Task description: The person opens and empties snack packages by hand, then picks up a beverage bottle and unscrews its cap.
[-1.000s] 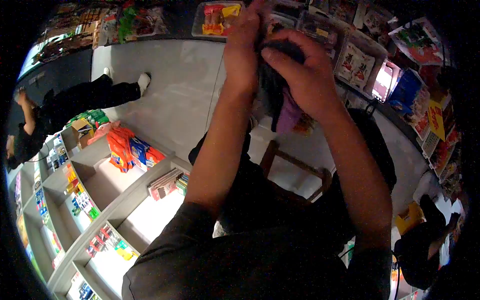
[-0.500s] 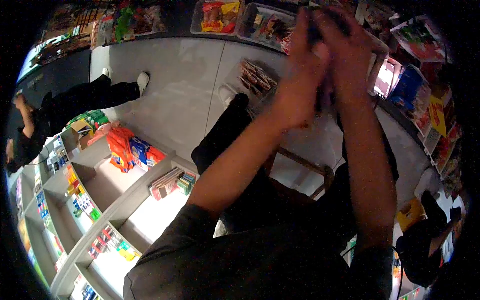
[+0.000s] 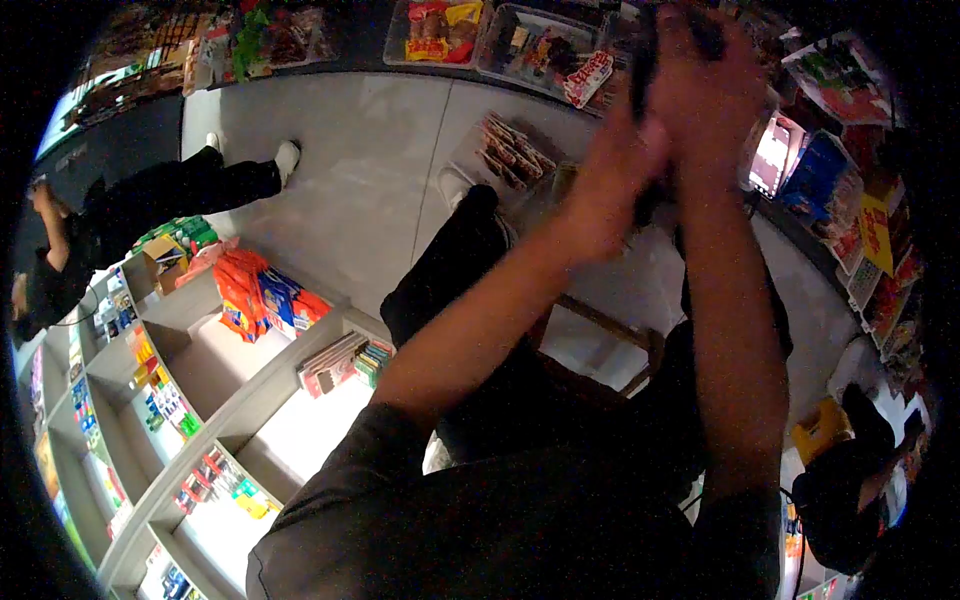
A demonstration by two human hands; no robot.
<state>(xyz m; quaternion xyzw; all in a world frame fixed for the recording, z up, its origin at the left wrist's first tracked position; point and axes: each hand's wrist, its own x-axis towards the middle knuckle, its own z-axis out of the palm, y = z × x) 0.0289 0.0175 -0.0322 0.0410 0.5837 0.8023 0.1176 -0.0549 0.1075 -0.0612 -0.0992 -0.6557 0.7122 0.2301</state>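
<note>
My left hand [image 3: 610,180] and my right hand [image 3: 705,100] are close together at the upper right of the middle. Both are closed around a dark item [image 3: 646,75], too dim to make out, which runs between them. Just left of them, a red and white packet [image 3: 588,78] lies at the edge of a clear bin of packets [image 3: 540,50]. Below that bin, a clear container [image 3: 512,152] of brown packets is near the floor.
White shelves [image 3: 215,425] with small boxes fill the lower left, with orange bags [image 3: 245,295] on top. Another person [image 3: 130,215] is at the left and one more [image 3: 850,490] at the lower right. A wooden stool frame [image 3: 610,335] and a lit screen [image 3: 772,157] also show.
Both hands have moved right from the upper middle, uncovering the bin and the container of brown packets. The purple part seen below the hands earlier no longer shows.
</note>
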